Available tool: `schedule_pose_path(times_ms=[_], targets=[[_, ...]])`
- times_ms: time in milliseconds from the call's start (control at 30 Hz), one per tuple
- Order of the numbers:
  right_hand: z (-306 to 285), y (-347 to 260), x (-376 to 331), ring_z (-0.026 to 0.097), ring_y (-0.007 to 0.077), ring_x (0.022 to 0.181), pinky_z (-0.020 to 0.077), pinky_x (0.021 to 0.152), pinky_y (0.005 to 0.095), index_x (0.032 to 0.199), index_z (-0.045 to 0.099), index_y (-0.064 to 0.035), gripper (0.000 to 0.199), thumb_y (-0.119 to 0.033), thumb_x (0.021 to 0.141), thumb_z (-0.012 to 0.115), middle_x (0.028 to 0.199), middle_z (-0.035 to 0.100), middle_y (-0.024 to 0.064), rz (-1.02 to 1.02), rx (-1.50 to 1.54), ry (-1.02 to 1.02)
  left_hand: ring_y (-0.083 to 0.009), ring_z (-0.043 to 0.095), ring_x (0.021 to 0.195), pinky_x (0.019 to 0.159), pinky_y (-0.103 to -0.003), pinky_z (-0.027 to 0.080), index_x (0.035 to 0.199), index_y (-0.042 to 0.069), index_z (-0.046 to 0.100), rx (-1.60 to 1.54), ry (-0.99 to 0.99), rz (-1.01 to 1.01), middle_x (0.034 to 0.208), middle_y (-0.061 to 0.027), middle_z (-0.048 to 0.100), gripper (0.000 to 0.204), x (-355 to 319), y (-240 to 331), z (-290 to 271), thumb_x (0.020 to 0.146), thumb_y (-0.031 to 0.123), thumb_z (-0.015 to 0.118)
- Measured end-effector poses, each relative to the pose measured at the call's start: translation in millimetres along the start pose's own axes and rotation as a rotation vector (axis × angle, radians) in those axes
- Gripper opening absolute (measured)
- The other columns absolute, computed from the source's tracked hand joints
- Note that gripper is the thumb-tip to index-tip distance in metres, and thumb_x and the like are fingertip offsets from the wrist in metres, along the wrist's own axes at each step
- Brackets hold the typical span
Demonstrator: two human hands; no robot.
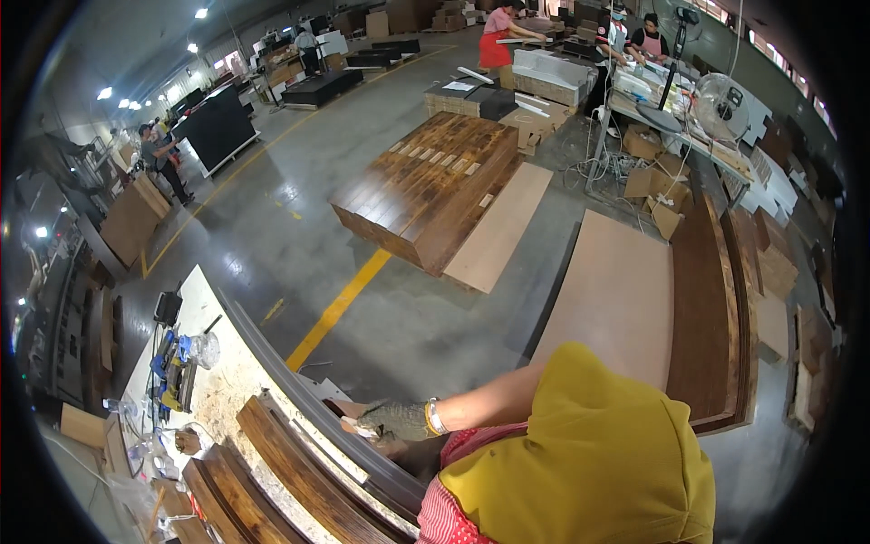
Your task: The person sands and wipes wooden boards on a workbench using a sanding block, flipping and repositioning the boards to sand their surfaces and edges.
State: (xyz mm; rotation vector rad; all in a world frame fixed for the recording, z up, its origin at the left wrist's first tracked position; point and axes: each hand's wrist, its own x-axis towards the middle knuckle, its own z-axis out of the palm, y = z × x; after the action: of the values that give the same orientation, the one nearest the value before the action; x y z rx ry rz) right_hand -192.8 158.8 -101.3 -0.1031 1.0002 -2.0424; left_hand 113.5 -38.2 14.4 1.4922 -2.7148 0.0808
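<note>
Neither my left hand nor my right hand shows. Close in front, filling the lower right, is another person in a yellow head covering (580,444) and a pink striped top (444,512). That person's bare forearm (489,399), with a band at the wrist, stretches left to a gloved hand (394,420) beside the workbench edge. Something small and pale is at those fingers, too unclear to name. On the white workbench (227,363) lie dark-stained wooden boards (290,462). Blue-and-yellow power tools (172,372) rest at its far end.
A stack of brown wooden panels (435,181) stands on the grey floor, near a yellow floor line (340,308). Large boards (616,299) are stacked at right. Farther back are a fan (720,104), cardboard boxes (652,181), cables and several people.
</note>
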Motion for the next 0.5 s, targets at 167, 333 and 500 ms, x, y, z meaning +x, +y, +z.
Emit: schedule_pose_path(times_ms=[167, 333, 500], targets=[[-27.9, 15.7, 25.0, 0.059, 0.0177, 0.084, 0.0471, 0.069, 0.0303, 0.119, 0.058, -0.0009, 0.058, -0.041, 0.079, 0.072, 0.1, 0.062, 0.0086, -0.13, -0.24, -0.311, -0.0397, 0.065, 0.09, 0.079, -0.046, 0.054, 0.121, 0.002, 0.061, 0.011, -0.006, -0.007, 0.098, -0.023, 0.067, 0.048, -3.2, 0.1, 0.4, 0.081, 0.028, 0.068], [-20.5, 26.0, 29.3, 0.052, 0.015, 0.07, 0.0426, 0.059, 0.0292, 0.098, 0.056, -0.0051, 0.038, -0.036, 0.083, 0.071, 0.082, 0.054, 0.0058, -0.211, -0.225, -0.206, -0.0396, 0.065, 0.089, 0.078, -0.046, 0.054, 0.12, 0.002, 0.061, 0.017, -0.02, -0.032, 0.097, -0.0228, 0.067, 0.047, -7.9, -3.2, -0.1, 0.082, 0.029, 0.068], [-1.1, -12.5, -12.7, 0.049, 0.0077, 0.053, 0.0394, 0.049, 0.0249, 0.074, 0.055, -0.0094, 0.035, -0.038, 0.087, 0.071, 0.065, 0.052, -0.0019, -0.043, -0.174, 0.04, -0.0395, 0.065, 0.089, 0.078, -0.046, 0.054, 0.119, 0.003, 0.061, 0.014, -0.023, -0.039, 0.096, -0.0226, 0.067, 0.046, -8.3, -5.0, -0.4, 0.082, 0.029, 0.068]])
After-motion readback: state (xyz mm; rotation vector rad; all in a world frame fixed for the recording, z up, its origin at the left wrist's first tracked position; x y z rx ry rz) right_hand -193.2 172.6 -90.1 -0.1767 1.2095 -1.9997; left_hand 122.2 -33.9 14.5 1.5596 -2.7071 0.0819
